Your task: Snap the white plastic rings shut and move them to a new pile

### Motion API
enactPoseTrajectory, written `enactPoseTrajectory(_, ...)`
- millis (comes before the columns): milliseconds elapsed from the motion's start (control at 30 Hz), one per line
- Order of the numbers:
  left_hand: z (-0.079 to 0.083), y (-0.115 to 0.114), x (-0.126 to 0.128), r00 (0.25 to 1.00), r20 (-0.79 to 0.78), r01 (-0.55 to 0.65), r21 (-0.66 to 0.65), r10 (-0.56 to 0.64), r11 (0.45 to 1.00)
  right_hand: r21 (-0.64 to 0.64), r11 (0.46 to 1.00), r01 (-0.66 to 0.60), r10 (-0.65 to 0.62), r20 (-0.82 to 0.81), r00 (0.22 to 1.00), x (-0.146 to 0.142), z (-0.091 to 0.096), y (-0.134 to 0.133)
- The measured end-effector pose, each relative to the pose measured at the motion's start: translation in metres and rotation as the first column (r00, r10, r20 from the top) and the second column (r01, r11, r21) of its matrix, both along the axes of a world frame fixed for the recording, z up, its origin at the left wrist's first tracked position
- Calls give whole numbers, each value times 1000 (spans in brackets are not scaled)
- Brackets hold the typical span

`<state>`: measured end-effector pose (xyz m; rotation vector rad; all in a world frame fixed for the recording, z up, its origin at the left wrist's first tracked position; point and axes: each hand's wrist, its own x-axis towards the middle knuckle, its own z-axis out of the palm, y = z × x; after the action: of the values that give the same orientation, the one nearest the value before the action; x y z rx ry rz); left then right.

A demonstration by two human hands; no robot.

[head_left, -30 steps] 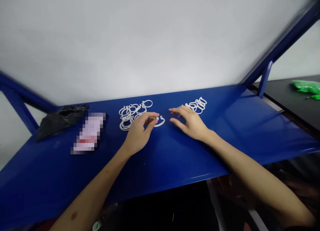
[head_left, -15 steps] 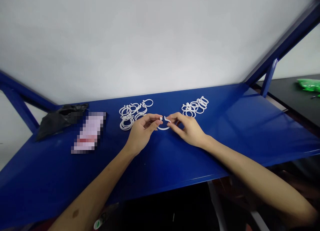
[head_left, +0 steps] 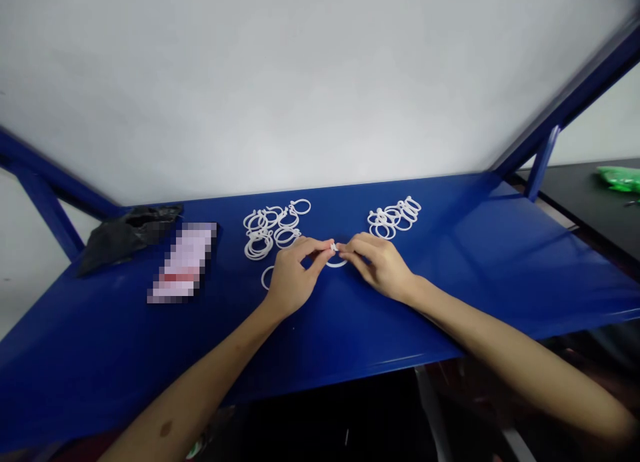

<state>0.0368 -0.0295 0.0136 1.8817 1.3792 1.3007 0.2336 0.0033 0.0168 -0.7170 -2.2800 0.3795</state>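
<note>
The white plastic ring [head_left: 337, 264] in hand is right in the middle, between the fingertips of both hands and just above or on the blue table [head_left: 350, 342]; I can't tell whether it touches. Being round, it has no real long axis; what counts is the line between its two small ends, which meet or nearly meet on the side away from the person, while the curve bows back toward the body. The left hand [head_left: 294, 275] has thumb and forefinger pinched on the ring's left end, and the right hand [head_left: 383, 265] looks pinched on the opposite side, so neither is clearly nearer. Whether the ends are hooked together is too small to see. A loose white ring [head_left: 263, 279] peeks out beside the left hand. Beyond that hand lies a larger cluster of rings [head_left: 257, 257]; a second group of rings [head_left: 383, 237] sits just past the right. Further left are a blurred-out pale packet [head_left: 185, 259] and a crumpled black plastic bag [head_left: 127, 239].
</note>
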Motion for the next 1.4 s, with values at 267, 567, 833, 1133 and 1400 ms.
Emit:
enactPoseTrajectory(267, 1, 8, -8, 963, -268, 40, 93, -13, 995, 61, 997, 44, -51, 124, 991, 2, 0, 6)
enactPoseTrajectory(567, 21, 21, -77, 631, -754, 94, -157, -181, 983, 149, 807, 571, -589, 274, 760, 56, 22, 47)
enactPoseTrajectory(833, 32, -1, -87, 517, -832, -19, -246, -201, 969, 62, 799, 599, -549, 484, 682, 85, 17, 65)
enactPoseTrajectory(1133, 39, 10, -38, 657, -749, -53, -160, -86, 986, 80, 857, 509, -515, 185, 837, 66, 16, 56)
enactPoseTrajectory(1400, 0, 10, -6, 907, -376, -130, 178, 189, 975, -304, 949, 85, -121, -99, 988, -6, 4, 4)
